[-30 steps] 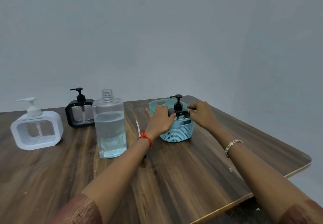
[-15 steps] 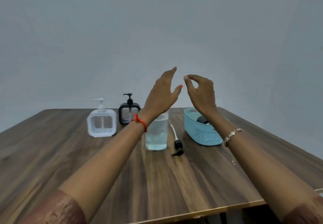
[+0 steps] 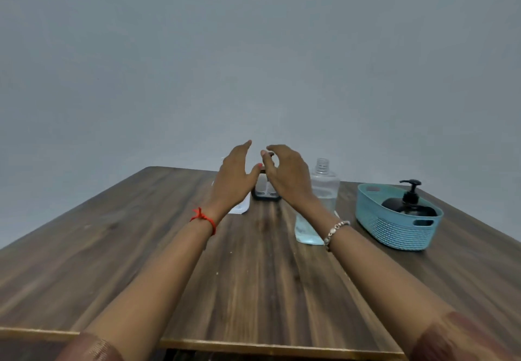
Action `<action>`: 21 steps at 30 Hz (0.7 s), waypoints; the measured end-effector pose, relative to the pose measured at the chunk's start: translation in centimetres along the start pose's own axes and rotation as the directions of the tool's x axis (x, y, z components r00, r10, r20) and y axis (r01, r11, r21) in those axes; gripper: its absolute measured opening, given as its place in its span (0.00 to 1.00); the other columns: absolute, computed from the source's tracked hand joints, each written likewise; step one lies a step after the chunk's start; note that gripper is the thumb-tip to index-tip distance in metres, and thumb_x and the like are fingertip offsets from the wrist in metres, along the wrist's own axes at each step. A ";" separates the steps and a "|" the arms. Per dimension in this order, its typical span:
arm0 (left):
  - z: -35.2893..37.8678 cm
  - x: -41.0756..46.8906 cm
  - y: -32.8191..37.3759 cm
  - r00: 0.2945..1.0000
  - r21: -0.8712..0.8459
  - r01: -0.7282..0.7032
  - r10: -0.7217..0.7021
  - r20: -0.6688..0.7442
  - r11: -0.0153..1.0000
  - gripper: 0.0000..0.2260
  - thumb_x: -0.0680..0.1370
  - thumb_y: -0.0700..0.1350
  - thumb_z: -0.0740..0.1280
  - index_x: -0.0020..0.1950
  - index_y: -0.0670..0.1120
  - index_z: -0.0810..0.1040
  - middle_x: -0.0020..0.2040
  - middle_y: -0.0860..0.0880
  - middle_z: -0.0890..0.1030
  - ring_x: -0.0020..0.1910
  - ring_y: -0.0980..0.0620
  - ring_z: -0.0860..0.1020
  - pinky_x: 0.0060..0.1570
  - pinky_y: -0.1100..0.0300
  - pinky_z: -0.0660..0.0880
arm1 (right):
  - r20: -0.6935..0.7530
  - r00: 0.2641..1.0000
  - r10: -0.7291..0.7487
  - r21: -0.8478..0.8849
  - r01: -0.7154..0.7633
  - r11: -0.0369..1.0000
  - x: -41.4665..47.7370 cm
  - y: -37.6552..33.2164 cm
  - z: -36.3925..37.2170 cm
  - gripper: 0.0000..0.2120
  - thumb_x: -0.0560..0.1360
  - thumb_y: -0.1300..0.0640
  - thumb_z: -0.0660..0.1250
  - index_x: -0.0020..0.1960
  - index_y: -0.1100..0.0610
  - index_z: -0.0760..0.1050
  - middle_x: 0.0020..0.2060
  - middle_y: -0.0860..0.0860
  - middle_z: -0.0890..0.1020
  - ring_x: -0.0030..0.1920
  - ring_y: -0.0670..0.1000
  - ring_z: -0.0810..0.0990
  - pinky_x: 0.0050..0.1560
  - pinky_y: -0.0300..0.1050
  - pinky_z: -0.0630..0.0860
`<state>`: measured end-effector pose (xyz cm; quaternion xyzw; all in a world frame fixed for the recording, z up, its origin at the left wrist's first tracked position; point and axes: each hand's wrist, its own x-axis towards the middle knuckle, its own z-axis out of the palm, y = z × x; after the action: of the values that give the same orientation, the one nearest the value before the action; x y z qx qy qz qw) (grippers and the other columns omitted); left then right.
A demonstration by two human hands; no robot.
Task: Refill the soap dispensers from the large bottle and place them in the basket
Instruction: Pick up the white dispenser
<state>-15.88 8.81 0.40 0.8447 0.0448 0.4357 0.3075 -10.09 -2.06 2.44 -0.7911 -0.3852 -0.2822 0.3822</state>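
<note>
Half a second earlier both hands were raised higher against the wall, with the basket close by the right forearm; now they sit lower, in front of the dispensers at the far side of the dark wood-grain table [image 3: 118, 250], and the view has swung so the basket lies well off to the right. The loose black pump that lay beside the bottle then cannot be made out now.

The left hand [image 3: 235, 176], a red thread at its wrist, is spread with fingers apart and holds nothing. The right hand [image 3: 287, 176], a beaded silver bracelet at its wrist, is loosely curled, thumb and fingers apart, and also empty. Neither touches anything.

Between the 2 hands shows the black square-framed soap dispenser [image 3: 266, 191], upright on the table, its pump top partly hidden by the right fingers. The white square soap dispenser [image 3: 242, 207] is mostly hidden behind the left hand; only a lower corner shows.

The large clear plastic bottle [image 3: 324, 188] stands uncapped just behind the right wrist, with pale blue liquid filling its lower part.

The light blue woven plastic basket [image 3: 394, 231] holds 1 rounded black pump dispenser [image 3: 407, 207], its pump head rising above the rim.
</note>
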 end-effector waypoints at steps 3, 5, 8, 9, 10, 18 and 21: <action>0.5 -0.9 -2.6 0.997 0.017 0.063 -0.064 0.034 0.998 0.25 0.78 0.48 0.62 0.74 0.43 0.61 0.73 0.46 0.65 0.72 0.50 0.63 0.70 0.59 0.58 | 0.076 0.996 0.057 -0.006 -0.056 0.998 -0.5 1.1 3.0 0.17 0.78 0.50 0.57 0.57 0.60 0.77 0.55 0.54 0.81 0.55 0.55 0.78 0.56 0.51 0.73; 1.1 -1.3 -4.4 0.991 0.010 0.109 -0.109 0.071 0.994 0.25 0.78 0.47 0.63 0.73 0.41 0.61 0.73 0.45 0.65 0.72 0.49 0.64 0.69 0.60 0.58 | 0.121 0.988 0.094 0.010 -0.096 0.995 -0.9 2.0 4.9 0.17 0.76 0.49 0.54 0.45 0.59 0.76 0.45 0.54 0.81 0.47 0.56 0.78 0.47 0.50 0.73; 2.1 -1.5 -7.4 0.981 0.039 0.160 -0.164 0.104 0.986 0.24 0.78 0.45 0.63 0.72 0.39 0.63 0.71 0.45 0.67 0.70 0.47 0.65 0.64 0.65 0.59 | 0.192 0.969 0.152 -0.025 -0.150 0.988 -1.3 3.2 7.5 0.13 0.78 0.51 0.55 0.47 0.59 0.74 0.47 0.54 0.78 0.48 0.55 0.76 0.45 0.49 0.72; 2.5 -1.4 -8.4 0.979 0.053 0.168 -0.173 0.108 0.984 0.23 0.78 0.44 0.63 0.71 0.39 0.64 0.70 0.44 0.68 0.70 0.46 0.66 0.63 0.67 0.59 | 0.213 0.964 0.158 -0.036 -0.154 0.987 -1.3 3.6 8.1 0.12 0.79 0.52 0.56 0.52 0.59 0.73 0.52 0.55 0.77 0.51 0.56 0.75 0.48 0.49 0.72; 2.8 -1.1 -9.4 0.978 0.062 0.172 -0.178 0.107 0.983 0.23 0.78 0.44 0.64 0.71 0.38 0.64 0.69 0.43 0.68 0.69 0.46 0.66 0.62 0.68 0.58 | 0.236 0.957 0.170 -0.034 -0.166 0.985 -1.1 4.0 8.8 0.13 0.79 0.52 0.56 0.56 0.59 0.72 0.55 0.55 0.76 0.54 0.56 0.74 0.50 0.50 0.71; 4.6 2.2 -17.0 0.923 0.085 0.348 -0.357 0.140 0.933 0.31 0.73 0.58 0.63 0.71 0.43 0.61 0.69 0.44 0.66 0.69 0.46 0.65 0.68 0.53 0.64 | 0.369 0.892 0.260 0.151 -0.334 0.930 2.5 7.0 15.4 0.19 0.69 0.56 0.65 0.59 0.60 0.69 0.55 0.57 0.76 0.58 0.57 0.74 0.56 0.51 0.73; 5.9 3.4 -19.8 0.905 0.055 0.396 -0.399 0.146 0.917 0.30 0.68 0.64 0.61 0.66 0.51 0.68 0.62 0.50 0.73 0.61 0.51 0.72 0.62 0.56 0.70 | 0.379 0.888 0.261 0.181 -0.348 0.920 3.9 7.9 17.4 0.24 0.69 0.56 0.67 0.63 0.59 0.69 0.58 0.55 0.75 0.60 0.54 0.73 0.59 0.50 0.72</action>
<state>-5.48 23.14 -10.79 0.8526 0.1974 0.2969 0.3820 1.18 10.57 -7.26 -0.8262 -0.3483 -0.0245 0.4422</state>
